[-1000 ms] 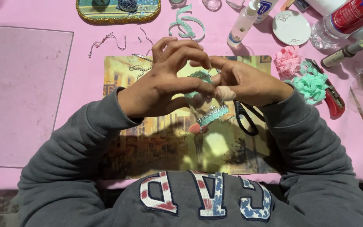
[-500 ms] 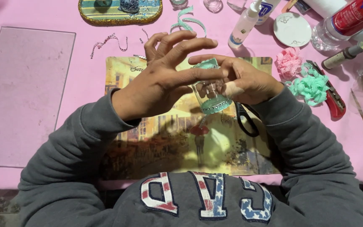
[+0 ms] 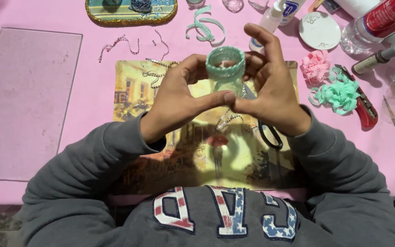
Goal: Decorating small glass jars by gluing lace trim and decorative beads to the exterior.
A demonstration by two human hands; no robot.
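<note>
Both hands hold a small clear glass jar point(image 3: 226, 73) upright above a picture mat point(image 3: 170, 137). A band of mint green lace trim wraps the jar's rim. My left hand point(image 3: 179, 103) cups the jar from the left, thumb under its base. My right hand point(image 3: 270, 91) grips it from the right, fingers curled behind the rim. A thin beaded chain point(image 3: 229, 121) hangs below the jar. Black scissors point(image 3: 270, 135) lie on the mat, partly hidden under my right wrist.
A glass pane point(image 3: 24, 100) lies at left on the pink cloth. Loose mint ribbon point(image 3: 204, 29), a glue bottle point(image 3: 268, 20), a white dish point(image 3: 319, 29), pink lace point(image 3: 316, 66), mint lace point(image 3: 339, 93), a red cutter point(image 3: 364, 110) and a decorated tray point(image 3: 131, 11) lie around.
The hands lifted the jar away from me and turned it upright, so its trimmed rim now faces the camera. The left fingers dropped from above the jar to its side.
</note>
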